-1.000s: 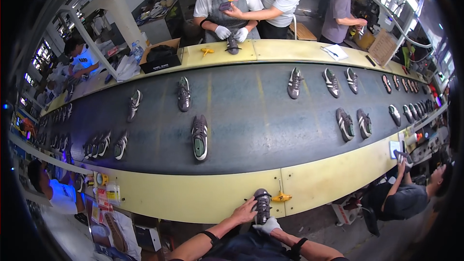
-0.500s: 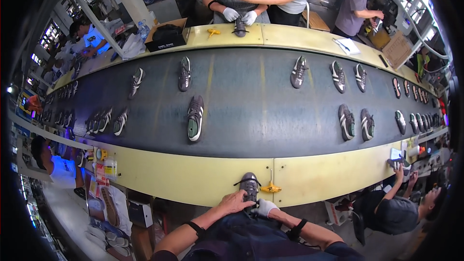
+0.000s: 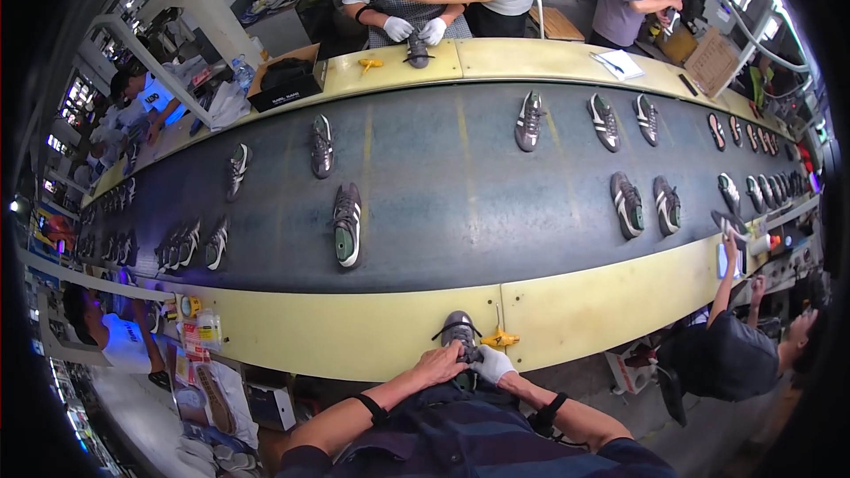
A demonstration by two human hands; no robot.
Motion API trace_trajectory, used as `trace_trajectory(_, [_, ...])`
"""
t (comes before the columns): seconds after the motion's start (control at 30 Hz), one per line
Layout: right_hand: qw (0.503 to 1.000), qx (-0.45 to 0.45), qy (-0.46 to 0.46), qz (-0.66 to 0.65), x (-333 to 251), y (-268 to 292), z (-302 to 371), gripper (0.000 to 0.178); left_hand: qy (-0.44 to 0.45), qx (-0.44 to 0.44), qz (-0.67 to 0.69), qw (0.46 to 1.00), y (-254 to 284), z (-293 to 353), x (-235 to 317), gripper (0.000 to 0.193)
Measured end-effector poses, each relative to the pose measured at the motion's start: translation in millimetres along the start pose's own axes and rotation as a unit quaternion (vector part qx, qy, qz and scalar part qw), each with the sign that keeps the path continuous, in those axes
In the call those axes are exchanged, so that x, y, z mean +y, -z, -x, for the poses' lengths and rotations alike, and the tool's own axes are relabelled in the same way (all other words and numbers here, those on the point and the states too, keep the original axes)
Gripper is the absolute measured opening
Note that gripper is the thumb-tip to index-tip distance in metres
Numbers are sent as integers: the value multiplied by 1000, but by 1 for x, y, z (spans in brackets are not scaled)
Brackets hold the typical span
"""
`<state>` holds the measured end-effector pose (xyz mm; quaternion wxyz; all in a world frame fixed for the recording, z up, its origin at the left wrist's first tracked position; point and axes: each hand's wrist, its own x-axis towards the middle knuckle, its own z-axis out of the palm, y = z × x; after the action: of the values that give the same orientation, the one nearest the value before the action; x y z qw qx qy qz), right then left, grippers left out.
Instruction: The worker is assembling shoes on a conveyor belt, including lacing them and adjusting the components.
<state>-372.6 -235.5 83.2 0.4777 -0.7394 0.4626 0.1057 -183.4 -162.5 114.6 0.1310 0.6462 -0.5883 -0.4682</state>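
Note:
A dark grey sneaker [image 3: 459, 324] rests on the yellow bench edge in front of me, toe pointing away, a dark lace sticking out on both sides. Bare, with its fingers bent, my left hand [image 3: 438, 366] grips the sneaker's upper from the left over the lacing. My right hand [image 3: 493, 366], in a white glove, closes on it from the right, fingertips meeting the left ones. Whether a lace end is pinched between them is too small to tell. Just right of the toe lies a yellow tool [image 3: 501, 338].
Beyond the yellow bench [image 3: 336, 323] runs a dark conveyor belt [image 3: 425, 212] carrying several sneakers; the nearest sneaker [image 3: 347, 226] lies ahead-left. Across it, a gloved co-worker [image 3: 414, 4] handles another shoe. At right, a co-worker's arm [image 3: 724, 279] reaches toward the belt with a shoe.
My right hand has moved up the sneaker, closer to my left fingers. Belt shoes appear shifted as the view moved. The right-hand co-worker has raised a shoe toward the belt.

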Motion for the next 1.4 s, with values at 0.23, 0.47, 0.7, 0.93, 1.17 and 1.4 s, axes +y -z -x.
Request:
trace_trajectory(0.23, [994,50,73,-62,-4,7,-6,23,100,-22,31,994,-1,-14,1,44])
trace_trajectory(0.47, [985,39,152,-72,-16,17,-6,20,139,3,137,981,-6,-13,-14,42])
trace_trajectory(0.7, [989,44,96,-103,-22,32,2,33,155,-5,264,952,1,-9,1,27])
trace_trajectory(0.93, [982,26,187,14,-14,34,0,30,58,44,233,970,-1,-10,15,21])
trace_trajectory(1.17, [973,23,220,61,-22,49,-1,30,83,4,264,961,5,-10,18,20])
trace_trajectory(1.4, [969,-3,223,105,-14,50,1,31,123,-10,301,946,0,0,13,22])
